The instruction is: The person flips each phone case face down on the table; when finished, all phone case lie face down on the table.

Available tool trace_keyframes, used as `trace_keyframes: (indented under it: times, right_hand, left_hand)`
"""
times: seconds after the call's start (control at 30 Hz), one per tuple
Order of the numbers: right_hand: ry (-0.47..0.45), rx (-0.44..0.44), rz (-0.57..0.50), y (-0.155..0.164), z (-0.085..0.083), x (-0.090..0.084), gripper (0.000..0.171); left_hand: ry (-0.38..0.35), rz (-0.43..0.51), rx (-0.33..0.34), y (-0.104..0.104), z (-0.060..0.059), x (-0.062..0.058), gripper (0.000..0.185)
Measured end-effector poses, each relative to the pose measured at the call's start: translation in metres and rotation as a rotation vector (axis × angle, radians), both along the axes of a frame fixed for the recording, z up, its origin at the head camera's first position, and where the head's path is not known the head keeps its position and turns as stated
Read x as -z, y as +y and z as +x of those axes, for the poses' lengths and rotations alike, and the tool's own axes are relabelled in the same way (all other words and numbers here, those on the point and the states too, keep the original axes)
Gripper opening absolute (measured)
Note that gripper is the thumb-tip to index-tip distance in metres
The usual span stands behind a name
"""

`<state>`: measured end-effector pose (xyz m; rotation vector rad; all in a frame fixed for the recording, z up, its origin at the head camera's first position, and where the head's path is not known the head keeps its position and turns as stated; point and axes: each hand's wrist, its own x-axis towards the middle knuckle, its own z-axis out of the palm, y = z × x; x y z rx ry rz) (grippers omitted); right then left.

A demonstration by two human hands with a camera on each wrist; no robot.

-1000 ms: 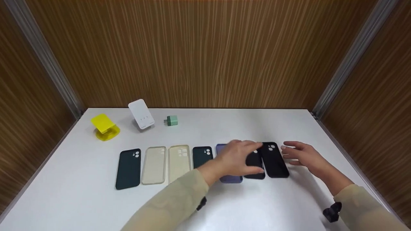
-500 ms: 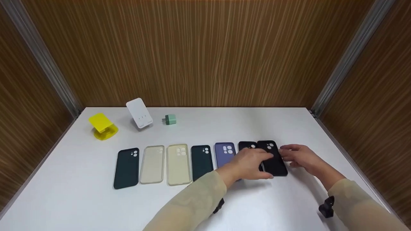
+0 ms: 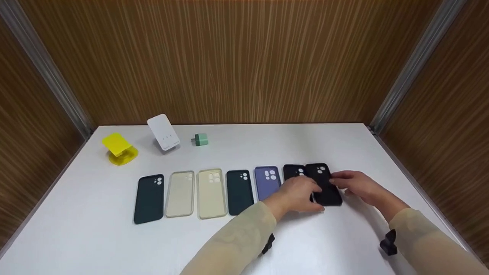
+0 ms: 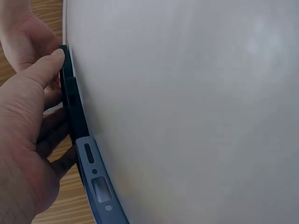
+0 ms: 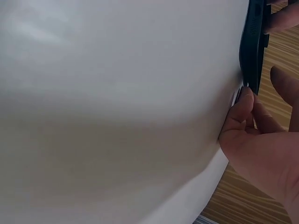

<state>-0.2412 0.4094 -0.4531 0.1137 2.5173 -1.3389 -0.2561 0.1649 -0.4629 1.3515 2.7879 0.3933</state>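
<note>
Seven phone cases, several in colour, lie in a row on the white table. My left hand (image 3: 295,194) is over the second-rightmost black phone case (image 3: 294,170), partly covering it, its fingertips reaching the rightmost black phone case (image 3: 327,193). In the left wrist view its thumb touches a dark case edge (image 4: 75,105), beside the purple phone case (image 4: 107,205). My right hand (image 3: 359,186) touches the rightmost case's right edge with its fingertips. The right wrist view shows its thumb at the corner of that case (image 5: 253,51).
Leftward in the row are dark green (image 3: 149,199), clear (image 3: 180,194), cream (image 3: 211,198) and second dark green (image 3: 239,193) cases. Behind stand a yellow phone stand (image 3: 119,149), a tilted white panel (image 3: 163,131) and a green plug adapter (image 3: 200,139). Wood-grain walls enclose the table.
My left hand has moved right, from over the purple case onto the black ones, uncovering the purple case. My right hand has come left to touch the rightmost case.
</note>
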Motion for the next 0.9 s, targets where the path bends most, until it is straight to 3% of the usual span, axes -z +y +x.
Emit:
trace_keyframes:
  times: [0.43,0.9]
  right_hand:
    - [-0.021,-0.021,-0.022,0.0014,-0.001,-0.0001,0.061]
    - [-0.052,-0.008,-0.108,0.0071,0.0013,0.0001,0.062]
  left_hand:
    - [-0.034,0.041,-0.065,-0.0007,0.0039,0.0054,0.045]
    - [-0.012,0.043,-0.085,0.0019,0.0028,0.0091,0.04]
